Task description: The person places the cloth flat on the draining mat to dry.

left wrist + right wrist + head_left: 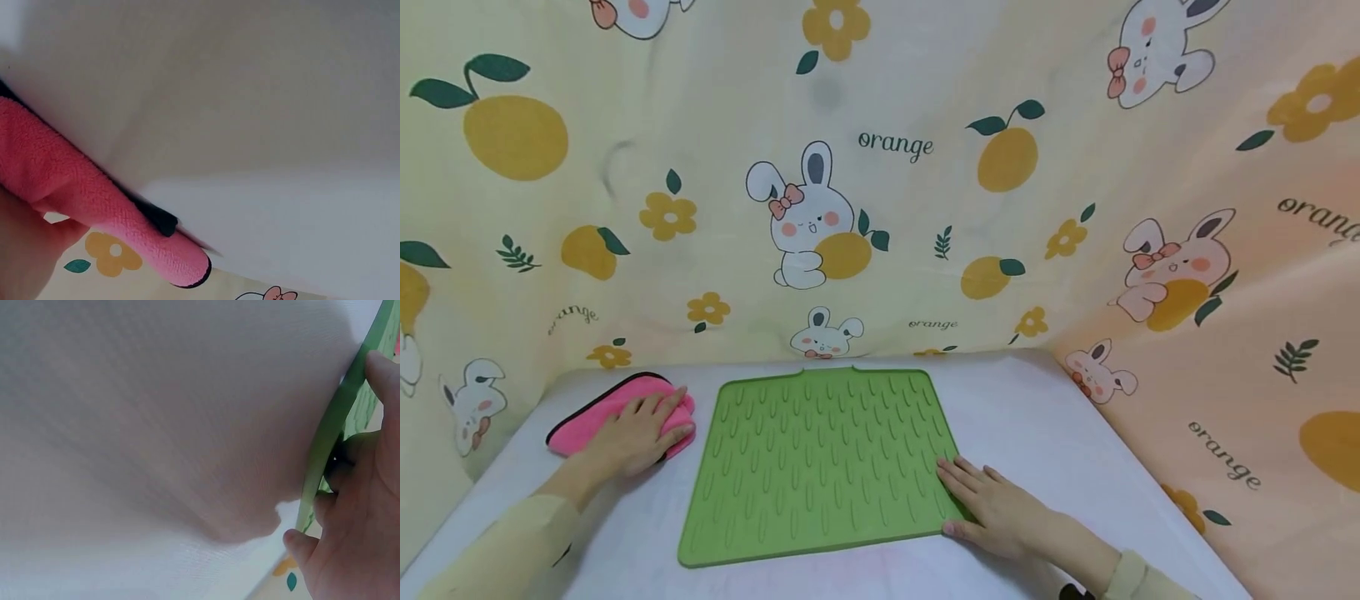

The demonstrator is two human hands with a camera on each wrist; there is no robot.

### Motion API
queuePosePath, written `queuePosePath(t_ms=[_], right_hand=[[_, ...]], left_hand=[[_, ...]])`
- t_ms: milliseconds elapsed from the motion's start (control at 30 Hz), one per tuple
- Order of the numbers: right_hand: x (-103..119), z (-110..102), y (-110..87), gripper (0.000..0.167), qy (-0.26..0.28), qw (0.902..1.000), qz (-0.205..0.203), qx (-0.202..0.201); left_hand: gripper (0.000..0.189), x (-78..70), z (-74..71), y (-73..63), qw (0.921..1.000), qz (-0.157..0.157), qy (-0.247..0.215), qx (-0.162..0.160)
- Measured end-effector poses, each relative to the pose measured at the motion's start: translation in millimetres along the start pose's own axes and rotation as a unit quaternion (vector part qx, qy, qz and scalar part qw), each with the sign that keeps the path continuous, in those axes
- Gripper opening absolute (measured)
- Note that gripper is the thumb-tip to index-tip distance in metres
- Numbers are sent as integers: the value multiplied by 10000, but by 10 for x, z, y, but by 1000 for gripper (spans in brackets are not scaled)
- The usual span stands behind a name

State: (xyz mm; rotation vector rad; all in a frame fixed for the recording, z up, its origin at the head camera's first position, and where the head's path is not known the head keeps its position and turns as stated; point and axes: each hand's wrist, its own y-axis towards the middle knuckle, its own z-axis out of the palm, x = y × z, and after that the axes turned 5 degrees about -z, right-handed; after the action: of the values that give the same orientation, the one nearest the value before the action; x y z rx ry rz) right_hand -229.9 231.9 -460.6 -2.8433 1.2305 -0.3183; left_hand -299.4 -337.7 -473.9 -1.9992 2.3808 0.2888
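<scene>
A green rectangular mat [820,467] with rows of raised ridges lies flat on the white table. My right hand [1000,512] rests at its lower right edge, fingertips on the mat and thumb by the near corner. From the right wrist view, the green mat's edge [325,437] runs alongside the fingers of that hand [362,519]. Left of the mat, my left hand [636,435] lies spread on a folded pink cloth [597,417] with black edging. The left wrist view shows the cloth's fuzzy side [69,169] and part of the hand [31,244].
White covering spreads over the table [1015,425]. A patterned curtain [700,125] with rabbits and oranges rises behind the table and along both sides. A small black object [1075,592] shows near the right sleeve at the bottom edge.
</scene>
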Motion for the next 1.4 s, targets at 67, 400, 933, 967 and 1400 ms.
queuePosePath(t_ms=[67, 400, 933, 967, 1400], right_hand=[[15, -24, 5, 85, 11, 10000, -24, 19], [86, -75, 1, 85, 156, 9996, 79, 203], [56, -52, 20, 84, 310, 9993, 121, 196], [55, -54, 18, 84, 315, 9992, 123, 193], [29, -36, -7, 86, 377, 9990, 137, 198]], left_hand=[[75, -3, -5, -5, 10000, -24, 4, -15], [64, -20, 37, 4, 9993, -25, 247, -274], [48, -59, -102, -16, 9962, 258, 204, -811], [48, -69, -118, -17, 9958, 270, 198, -848], [43, -272, -403, 11, 9843, 675, -57, -1627]])
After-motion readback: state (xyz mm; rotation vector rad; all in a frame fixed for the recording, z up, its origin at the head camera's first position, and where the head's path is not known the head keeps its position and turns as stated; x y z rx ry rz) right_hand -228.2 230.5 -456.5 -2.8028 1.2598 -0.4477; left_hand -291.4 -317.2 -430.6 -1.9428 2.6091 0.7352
